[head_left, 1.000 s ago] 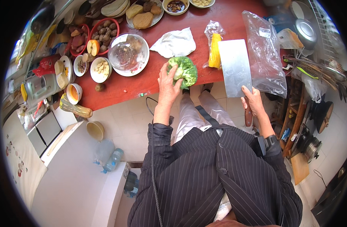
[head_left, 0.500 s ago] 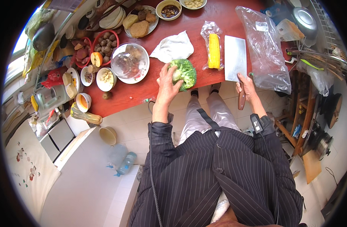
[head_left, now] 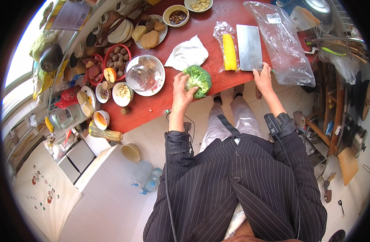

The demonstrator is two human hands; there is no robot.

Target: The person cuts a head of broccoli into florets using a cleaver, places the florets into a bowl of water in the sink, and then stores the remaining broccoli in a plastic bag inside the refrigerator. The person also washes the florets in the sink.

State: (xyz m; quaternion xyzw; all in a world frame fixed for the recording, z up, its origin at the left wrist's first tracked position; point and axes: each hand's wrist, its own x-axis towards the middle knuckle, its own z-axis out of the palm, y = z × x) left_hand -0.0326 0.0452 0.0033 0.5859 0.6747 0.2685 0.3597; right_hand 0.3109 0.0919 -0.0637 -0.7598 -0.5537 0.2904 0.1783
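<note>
Head view: we see the cleaver (head_left: 250,47), held up nearer the camera a second ago, now apparently down flat on the red table (head_left: 146,103). It is just right of the wrapped corn (head_left: 229,52) and left of the long clear bag (head_left: 285,48). The right hand (head_left: 265,80) is at its near end, thumb and forefinger spread apart; whether the other fingers still wrap the handle (head_left: 258,93), we cannot tell. The left hand (head_left: 182,92) has kept hold of the broccoli (head_left: 201,80), fingers and thumb curled around it at the table's front edge, just below a white sheet (head_left: 187,53) (cloth or paper, we can't say). For the work, we judge that the cleaver's weight is off the right hand, leaving the broccoli the one thing clearly held.
</note>
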